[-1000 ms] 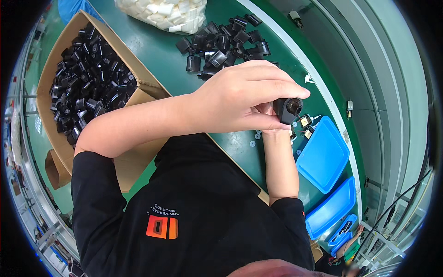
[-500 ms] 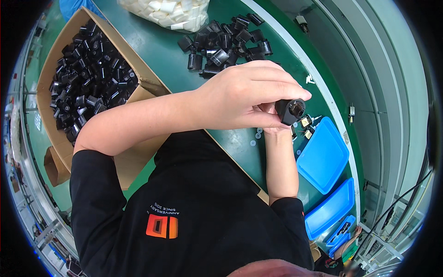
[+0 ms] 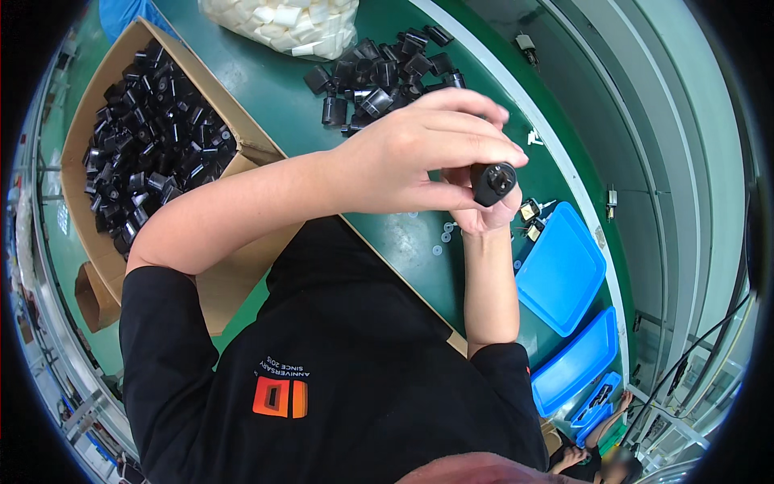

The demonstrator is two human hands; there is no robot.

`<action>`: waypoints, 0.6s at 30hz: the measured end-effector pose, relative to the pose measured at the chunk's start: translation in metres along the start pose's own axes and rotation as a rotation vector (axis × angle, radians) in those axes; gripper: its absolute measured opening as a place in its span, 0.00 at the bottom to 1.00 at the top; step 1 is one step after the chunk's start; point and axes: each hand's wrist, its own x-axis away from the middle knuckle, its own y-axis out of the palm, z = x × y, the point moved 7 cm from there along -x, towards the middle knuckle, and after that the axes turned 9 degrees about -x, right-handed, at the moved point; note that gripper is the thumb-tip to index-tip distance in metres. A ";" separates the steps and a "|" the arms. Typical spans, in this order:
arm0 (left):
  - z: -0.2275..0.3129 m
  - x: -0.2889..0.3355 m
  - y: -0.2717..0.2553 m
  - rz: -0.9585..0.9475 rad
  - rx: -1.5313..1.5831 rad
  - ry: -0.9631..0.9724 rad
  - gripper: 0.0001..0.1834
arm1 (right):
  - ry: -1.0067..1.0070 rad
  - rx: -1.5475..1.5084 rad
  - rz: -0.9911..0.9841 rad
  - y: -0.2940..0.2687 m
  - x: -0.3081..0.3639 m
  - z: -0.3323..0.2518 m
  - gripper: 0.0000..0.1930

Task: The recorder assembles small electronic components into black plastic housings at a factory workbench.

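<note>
My left hand (image 3: 427, 153) reaches across from the left, closed on a black hollow plastic housing (image 3: 487, 185) between thumb and fingers. The housing's open end faces up, and small parts show inside it. My right hand (image 3: 501, 214) is just below and behind the housing, its palm close against it. Its fingers are hidden by the housing and my left hand, so its grip does not show. Beyond my left hand lies a loose pile of similar black housings (image 3: 376, 74) on the green table (image 3: 266, 89).
On the left stands a cardboard box (image 3: 256, 145) full of black housings. A bag of white pieces (image 3: 282, 24) lies at the back. Small washers (image 3: 446, 237), metal-and-black components (image 3: 530, 211) and blue trays (image 3: 562, 270) are to the right. Another person (image 3: 576, 458) sits at lower right.
The housing has tilted in my left hand, so its end now shows rounder with small parts inside. My left fingers have lifted apart a little. Both hands have shifted slightly left.
</note>
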 end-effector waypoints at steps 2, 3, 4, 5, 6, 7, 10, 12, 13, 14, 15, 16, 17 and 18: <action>-0.003 0.000 0.000 -0.020 -0.024 0.022 0.26 | -0.030 -0.028 0.048 0.000 0.001 -0.002 0.26; -0.007 0.000 0.001 -0.050 0.000 -0.015 0.26 | 0.058 -0.101 -0.125 0.007 -0.002 0.000 0.26; -0.010 0.001 0.003 -0.079 0.020 -0.052 0.25 | 0.052 -0.099 -0.128 0.007 -0.004 -0.001 0.26; -0.011 0.001 0.005 -0.087 0.005 -0.051 0.25 | 0.053 -0.092 -0.139 0.009 -0.006 -0.002 0.27; -0.012 0.002 0.005 -0.091 0.005 -0.044 0.25 | 0.054 -0.085 -0.150 0.011 -0.007 -0.002 0.29; -0.014 0.002 0.003 -0.093 -0.016 -0.066 0.26 | 0.051 -0.086 -0.156 0.014 -0.009 -0.002 0.29; -0.015 0.001 -0.002 -0.092 -0.036 -0.132 0.27 | -0.307 0.514 0.130 0.010 -0.011 -0.027 0.32; -0.018 -0.002 -0.008 -0.087 -0.037 -0.179 0.28 | -0.421 0.914 0.113 0.008 -0.003 -0.046 0.36; -0.017 -0.003 -0.009 -0.113 -0.103 -0.137 0.29 | -0.348 0.882 0.072 0.021 -0.004 -0.037 0.37; -0.015 -0.003 -0.008 -0.136 -0.165 -0.095 0.30 | -0.275 0.853 0.033 0.038 -0.003 -0.029 0.38; -0.016 -0.002 -0.007 -0.140 -0.163 -0.088 0.30 | -0.205 0.600 0.039 0.040 -0.004 -0.023 0.38; -0.018 0.000 -0.005 -0.138 -0.164 -0.091 0.30 | -0.202 0.600 0.038 0.038 -0.004 -0.024 0.38; -0.019 0.001 -0.004 -0.113 -0.167 -0.088 0.33 | -0.154 0.536 0.036 0.033 -0.006 -0.023 0.38; -0.020 0.002 -0.004 -0.087 -0.169 -0.087 0.36 | -0.105 0.473 0.034 0.030 -0.006 -0.021 0.39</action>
